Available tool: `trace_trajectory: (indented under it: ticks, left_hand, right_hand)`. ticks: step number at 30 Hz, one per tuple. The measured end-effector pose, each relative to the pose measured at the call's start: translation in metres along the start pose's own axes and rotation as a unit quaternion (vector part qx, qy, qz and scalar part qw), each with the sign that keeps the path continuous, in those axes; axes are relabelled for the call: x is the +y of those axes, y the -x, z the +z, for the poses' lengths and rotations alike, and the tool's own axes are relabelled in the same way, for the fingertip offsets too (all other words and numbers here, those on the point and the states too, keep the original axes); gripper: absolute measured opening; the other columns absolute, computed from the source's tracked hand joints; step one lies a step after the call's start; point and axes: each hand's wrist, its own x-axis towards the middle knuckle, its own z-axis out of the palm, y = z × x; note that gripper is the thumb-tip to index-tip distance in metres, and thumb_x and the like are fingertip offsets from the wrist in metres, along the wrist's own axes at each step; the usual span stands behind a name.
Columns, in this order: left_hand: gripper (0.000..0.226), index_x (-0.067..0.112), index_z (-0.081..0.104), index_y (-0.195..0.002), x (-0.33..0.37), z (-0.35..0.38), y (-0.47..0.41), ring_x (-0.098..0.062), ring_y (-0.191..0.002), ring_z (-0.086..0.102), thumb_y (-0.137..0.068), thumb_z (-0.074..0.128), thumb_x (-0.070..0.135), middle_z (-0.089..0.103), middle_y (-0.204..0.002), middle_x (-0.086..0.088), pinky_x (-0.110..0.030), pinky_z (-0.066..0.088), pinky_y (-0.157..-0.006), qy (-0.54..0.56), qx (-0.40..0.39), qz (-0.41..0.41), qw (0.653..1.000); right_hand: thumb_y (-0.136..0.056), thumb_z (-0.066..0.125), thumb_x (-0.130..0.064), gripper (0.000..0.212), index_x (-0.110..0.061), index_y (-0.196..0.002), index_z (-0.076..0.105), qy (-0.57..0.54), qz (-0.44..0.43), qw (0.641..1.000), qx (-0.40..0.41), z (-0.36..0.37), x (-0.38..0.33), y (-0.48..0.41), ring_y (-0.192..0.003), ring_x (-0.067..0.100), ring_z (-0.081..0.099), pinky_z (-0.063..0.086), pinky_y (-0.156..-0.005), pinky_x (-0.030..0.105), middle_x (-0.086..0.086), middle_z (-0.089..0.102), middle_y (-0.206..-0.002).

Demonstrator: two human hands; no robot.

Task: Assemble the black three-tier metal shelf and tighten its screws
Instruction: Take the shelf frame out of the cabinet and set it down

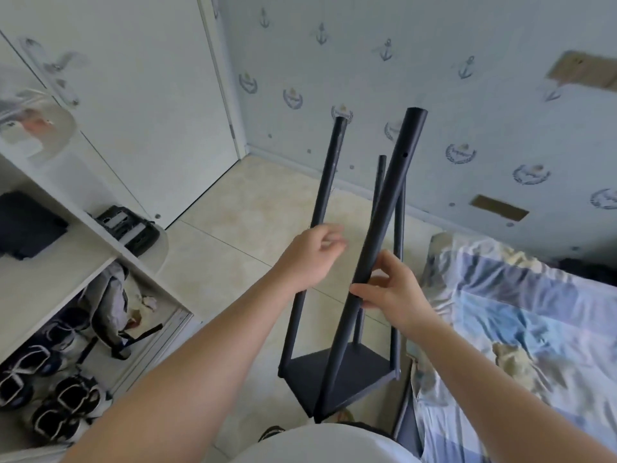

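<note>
Bedroom with beige tiled floor (233, 235).
Anchor wallpaper (434, 61) right of the white door (150, 95), shoe shelving (83, 248) left of it, blue-checked bed (521, 312) far right.
</note>
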Motion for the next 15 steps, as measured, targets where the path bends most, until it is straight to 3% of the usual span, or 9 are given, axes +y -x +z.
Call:
trace_trajectory:
  ticks: [2,4,8,13,15]
  left_hand:
    - [0.041,0.030,0.054,-0.138,0.032,0.010,-0.015,-0.004,-0.119,0.059,-0.099,0.052,0.044,0.062,-0.130,0.015,-0.026,0.048,-0.097,0.014,-0.022,0.050,0.998]
    - [0.033,0.029,0.059,-0.126,0.057,0.021,-0.029,-0.002,-0.103,0.064,-0.096,0.057,0.044,0.067,-0.112,0.017,-0.025,0.052,-0.086,0.011,-0.019,0.074,0.997]
    - [0.026,0.027,0.057,-0.111,0.076,0.034,-0.048,-0.003,-0.078,0.062,-0.091,0.069,0.036,0.061,-0.091,0.017,-0.015,0.043,-0.063,-0.044,0.024,0.074,0.996]
    - [0.024,0.025,0.059,-0.110,0.072,0.035,-0.051,-0.010,-0.081,0.068,-0.090,0.071,0.028,0.067,-0.093,0.012,-0.023,0.051,-0.071,-0.044,0.000,0.061,0.997]
    - [0.023,0.027,0.059,-0.109,0.067,0.031,-0.049,-0.011,-0.081,0.070,-0.090,0.072,0.027,0.069,-0.095,0.009,-0.030,0.055,-0.077,-0.043,-0.003,0.058,0.997]
  right_hand:
    - [-0.084,0.078,-0.002,0.031,-0.016,-0.103,0.058,0.010,0.001,1.000,0.006,-0.006,0.003,-0.009,-0.088,0.032,0.070,0.063,-0.074,0.049,0.002,0.061,-0.100]
    - [-0.084,0.079,-0.004,0.031,-0.016,-0.101,0.056,0.027,0.001,1.000,0.013,-0.009,0.006,-0.017,-0.086,0.027,0.069,0.063,-0.072,0.049,-0.002,0.060,-0.098]
    - [-0.085,0.079,-0.008,0.031,-0.019,-0.096,0.053,0.060,0.000,0.998,0.036,-0.012,0.017,-0.026,-0.088,0.023,0.069,0.063,-0.070,0.042,0.000,0.062,-0.101]
    - [-0.094,0.071,-0.021,0.020,-0.031,-0.108,0.061,0.081,0.016,0.996,-0.018,-0.040,0.029,-0.036,-0.095,0.007,0.070,0.063,-0.078,0.037,-0.013,0.068,-0.107]
    - [-0.096,0.068,-0.027,0.024,-0.033,-0.118,0.060,0.087,0.025,0.996,-0.002,-0.060,0.036,-0.044,-0.104,0.007,0.068,0.061,-0.085,0.036,-0.015,0.068,-0.112]
